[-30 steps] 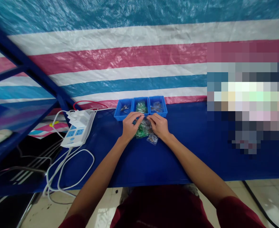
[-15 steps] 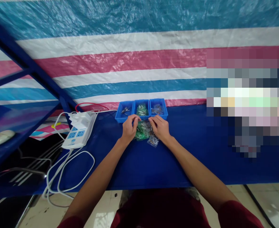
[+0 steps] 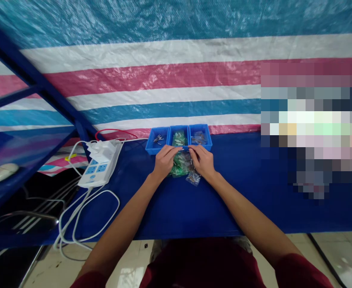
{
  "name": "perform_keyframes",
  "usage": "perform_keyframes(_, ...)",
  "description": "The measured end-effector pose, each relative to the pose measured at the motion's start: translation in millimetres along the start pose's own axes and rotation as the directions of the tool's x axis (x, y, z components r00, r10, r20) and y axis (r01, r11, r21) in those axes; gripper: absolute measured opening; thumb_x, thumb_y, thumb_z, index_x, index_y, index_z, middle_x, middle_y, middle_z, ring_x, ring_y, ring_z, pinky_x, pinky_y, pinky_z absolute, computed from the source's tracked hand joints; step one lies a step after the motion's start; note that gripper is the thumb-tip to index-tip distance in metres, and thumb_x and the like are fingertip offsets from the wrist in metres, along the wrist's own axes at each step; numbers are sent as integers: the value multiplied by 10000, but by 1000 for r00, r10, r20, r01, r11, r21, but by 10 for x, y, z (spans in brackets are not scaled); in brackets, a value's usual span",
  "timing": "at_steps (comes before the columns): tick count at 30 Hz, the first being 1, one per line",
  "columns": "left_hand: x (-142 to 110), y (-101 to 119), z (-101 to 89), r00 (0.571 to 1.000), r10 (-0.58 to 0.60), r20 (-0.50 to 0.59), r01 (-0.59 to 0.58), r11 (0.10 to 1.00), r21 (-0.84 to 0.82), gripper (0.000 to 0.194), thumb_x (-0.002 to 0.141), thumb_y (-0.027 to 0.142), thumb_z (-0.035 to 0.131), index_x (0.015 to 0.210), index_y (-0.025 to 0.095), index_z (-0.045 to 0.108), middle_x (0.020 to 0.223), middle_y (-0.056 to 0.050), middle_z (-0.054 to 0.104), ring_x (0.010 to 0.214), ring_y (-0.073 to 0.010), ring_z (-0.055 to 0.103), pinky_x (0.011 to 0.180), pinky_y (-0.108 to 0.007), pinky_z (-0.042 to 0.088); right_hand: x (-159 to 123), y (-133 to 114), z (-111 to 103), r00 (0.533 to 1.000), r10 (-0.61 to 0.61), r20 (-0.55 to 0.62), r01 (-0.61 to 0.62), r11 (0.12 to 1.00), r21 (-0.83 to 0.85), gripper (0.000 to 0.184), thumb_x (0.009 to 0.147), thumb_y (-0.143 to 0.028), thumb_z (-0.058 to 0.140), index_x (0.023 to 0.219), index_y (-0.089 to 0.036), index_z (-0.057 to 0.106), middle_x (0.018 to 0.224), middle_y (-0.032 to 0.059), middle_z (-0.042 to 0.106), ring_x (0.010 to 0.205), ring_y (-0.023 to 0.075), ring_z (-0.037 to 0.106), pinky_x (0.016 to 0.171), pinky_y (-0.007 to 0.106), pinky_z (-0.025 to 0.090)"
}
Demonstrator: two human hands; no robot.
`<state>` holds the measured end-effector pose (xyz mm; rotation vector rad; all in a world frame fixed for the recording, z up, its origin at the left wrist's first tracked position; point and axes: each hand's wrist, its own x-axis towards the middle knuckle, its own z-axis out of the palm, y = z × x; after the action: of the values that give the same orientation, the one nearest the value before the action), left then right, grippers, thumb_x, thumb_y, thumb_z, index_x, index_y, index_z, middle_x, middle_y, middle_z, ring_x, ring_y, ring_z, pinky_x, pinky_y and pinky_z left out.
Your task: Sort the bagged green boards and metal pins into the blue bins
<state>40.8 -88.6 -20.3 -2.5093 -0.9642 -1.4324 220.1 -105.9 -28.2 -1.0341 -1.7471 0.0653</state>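
At far left, a pale, rounded object resembling a computer mouse [image 3: 1, 173] rests on a blue surface within a slanting blue frame [image 3: 57, 104]. Next, a white power strip [image 3: 96, 173] bearing white plugs [image 3: 101, 151] lies along the blue table [image 3: 178, 212], its white cord [image 3: 118, 200] looped below it and a red wire [image 3: 112, 129] arching behind. Three blue bins stand side by side before a striped sheet [image 3: 164, 74]. The left bin [image 3: 154, 152] holds loose, slender metal pieces [image 3: 158, 139]. The left hand [image 3: 164, 161] lies just in front, its fingers drawn together and directed rightward; a small pale sliver [image 3: 181, 150] shows at the fingertips, though whether it is gripped cannot be told. The middle bin [image 3: 173, 131] contains green packets [image 3: 179, 138]. Nearer the person, green bags [image 3: 179, 169] lie on the table between the hands, with a clear packet of small parts [image 3: 193, 178] beside them at right. The right bin [image 3: 206, 132] holds clear packets [image 3: 198, 138]. In front of it, the right hand [image 3: 204, 159] is bent inward, fingertips near those of the left; its grip cannot be determined. The far right is pixelated.
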Motion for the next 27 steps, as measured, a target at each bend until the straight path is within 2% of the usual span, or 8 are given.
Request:
perform_keyframes(4, -2, -6, 18, 999, -14, -38, 15, 1000, 20, 206, 955, 216, 464, 1050, 155, 637, 868, -66, 685, 768, -144, 609, 728, -276, 505, -5, -15, -4, 998, -1, 56, 0, 1000, 12, 293, 968, -312, 409, 1082, -179, 644, 874, 63, 683, 697, 138, 611, 668, 261, 485)
perform_keyframes(11, 2, -17, 42, 996, 9, -89, -6, 999, 33, 143, 930, 244, 527, 975, 147, 622, 835, -51, 693, 716, -127, 631, 683, -238, 522, -4, -22, 8, 993, -35, 117, 32, 999, 33, 277, 969, -307, 416, 1012, -189, 663, 856, 56, 671, 762, 146, 616, 717, 261, 493)
perform_keyframes(15, -6, -7, 34, 995, -30, -97, 31, 999, 9, 168, 940, 266, 509, 963, 149, 627, 833, -51, 698, 724, -127, 647, 697, -241, 524, -9, -11, 28, 988, -49, 148, 42, 998, 46, 269, 968, -308, 423, 951, -193, 665, 854, 56, 660, 788, 147, 614, 718, 253, 483)
perform_keyframes(19, 0, 17, 15, 994, -83, -72, 83, 997, -6, 200, 936, 306, 517, 971, 149, 636, 774, -34, 686, 664, -113, 635, 671, -230, 512, -9, -14, 22, 994, -29, 106, 24, 999, 48, 280, 971, -304, 407, 914, -184, 653, 830, 62, 651, 759, 149, 605, 708, 254, 478)
perform_keyframes(24, 26, 78, 3, 999, -27, -35, 30, 996, 81, 215, 935, 287, 519, 817, 150, 636, 708, -33, 664, 655, -124, 606, 646, -238, 483, -8, -11, 11, 996, 7, 86, -10, 999, 35, 288, 973, -319, 397, 933, -185, 649, 842, 65, 663, 765, 153, 611, 719, 262, 484)
perform_keyframes(27, 43, 75, -54, 995, -1, -101, 15, 990, 138, 200, 934, 266, 519, 815, 156, 636, 687, -32, 655, 636, -126, 586, 621, -245, 458, -12, -11, 13, 996, 35, 82, -37, 999, 17, 295, 972, -320, 388, 1037, -186, 642, 881, 68, 671, 781, 158, 621, 722, 269, 490)
